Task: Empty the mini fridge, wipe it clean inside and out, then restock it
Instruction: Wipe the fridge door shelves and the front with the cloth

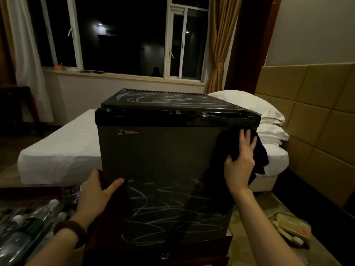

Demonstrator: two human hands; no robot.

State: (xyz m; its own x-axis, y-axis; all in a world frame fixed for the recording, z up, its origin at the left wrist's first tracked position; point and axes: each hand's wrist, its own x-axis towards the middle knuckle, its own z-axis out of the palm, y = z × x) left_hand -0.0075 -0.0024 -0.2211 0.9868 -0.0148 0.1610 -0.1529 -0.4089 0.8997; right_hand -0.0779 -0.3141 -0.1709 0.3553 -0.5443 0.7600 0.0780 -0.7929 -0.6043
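A dark mini fridge (163, 150) with its door closed stands in front of me on a dark wooden cabinet (192, 248). White chalk-like scribbles cover its top and the lower half of the door. My right hand (240, 162) presses a dark cloth (257, 154) flat against the door's upper right edge, fingers straight. My left hand (96, 191) rests on the fridge's lower left edge, thumb on the door front and fingers round the side. Several bottles (28, 223) lie at the lower left.
A bed (63, 148) with white sheets and stacked pillows (269, 120) lies behind the fridge. A padded headboard wall (317, 116) runs along the right. Yellow-white packets (292, 229) lie on the floor at right. Dark windows and curtains fill the back.
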